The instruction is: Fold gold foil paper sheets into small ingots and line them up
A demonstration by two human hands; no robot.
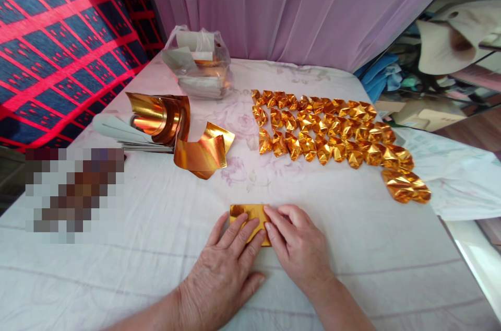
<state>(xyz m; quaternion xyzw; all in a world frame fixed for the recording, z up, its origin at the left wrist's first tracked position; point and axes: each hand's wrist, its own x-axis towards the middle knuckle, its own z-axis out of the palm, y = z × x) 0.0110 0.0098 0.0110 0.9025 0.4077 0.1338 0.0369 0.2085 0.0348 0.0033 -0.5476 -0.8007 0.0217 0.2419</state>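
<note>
A folded sheet of gold foil paper (256, 211) lies flat on the table in front of me. My left hand (230, 263) rests on it, fingers spread and pressing down on its face. At the sheet's right edge is my right hand (299, 245), its fingers bent and the fingertips touching that edge; whether they pinch it is hard to see. Beyond my hands, loose curled gold foil sheets (201, 156) lie beside a stack of foil paper (160, 119) that curls upward. Several rows of folded gold foil pieces (323, 125) stand to the right.
A clear plastic bag (199, 67) holding more paper stands at the back left. The cloth-covered table (156, 247) meets a purple curtain (254, 7) behind. A blurred-out patch (74, 195) covers something on the left. At far right are a cap (454, 33) and a white plastic sheet (454, 174).
</note>
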